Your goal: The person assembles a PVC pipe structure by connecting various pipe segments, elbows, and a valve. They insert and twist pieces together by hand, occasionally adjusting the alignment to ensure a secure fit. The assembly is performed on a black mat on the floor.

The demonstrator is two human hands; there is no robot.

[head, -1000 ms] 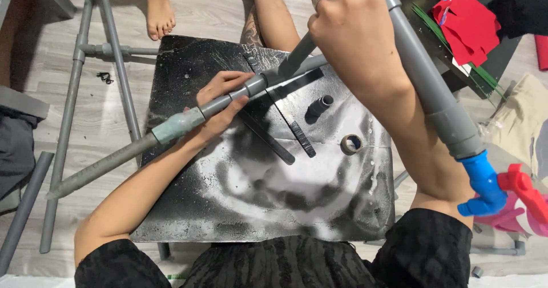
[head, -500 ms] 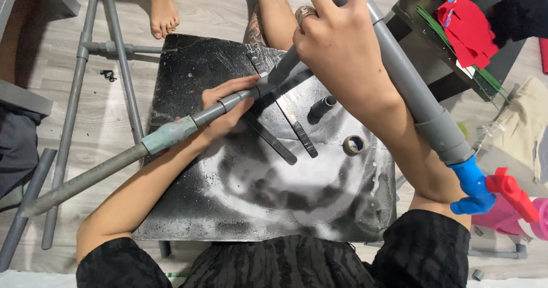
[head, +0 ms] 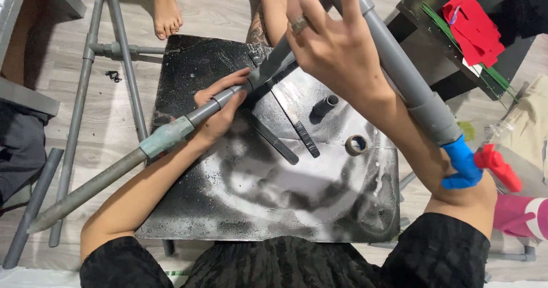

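Note:
My left hand (head: 220, 108) grips a long grey pipe (head: 91, 188) that runs from lower left up to the middle, just past a pale green coupling (head: 167, 137). My right hand (head: 337, 48) is raised above the board, its fingers closed around the joint where that pipe meets a thicker grey pipe (head: 408, 88). The thick pipe slants down to the right along my forearm and ends in a blue fitting (head: 462, 165) next to a red handle (head: 498, 165). Under both hands lies a black board (head: 274, 208) with silver spray marks.
On the board lie a short grey pipe stub (head: 324, 105), a small tape ring (head: 357, 144) and two dark flat strips (head: 285, 134). A grey pipe frame (head: 114, 51) stands at the left. Another person's bare foot (head: 166, 8) is at the top. Red felt (head: 474, 25) lies at the upper right.
My right hand and the thick pipe have shifted up and a little left, closer to the camera. The long pipe has tilted slightly. My left hand keeps its grip.

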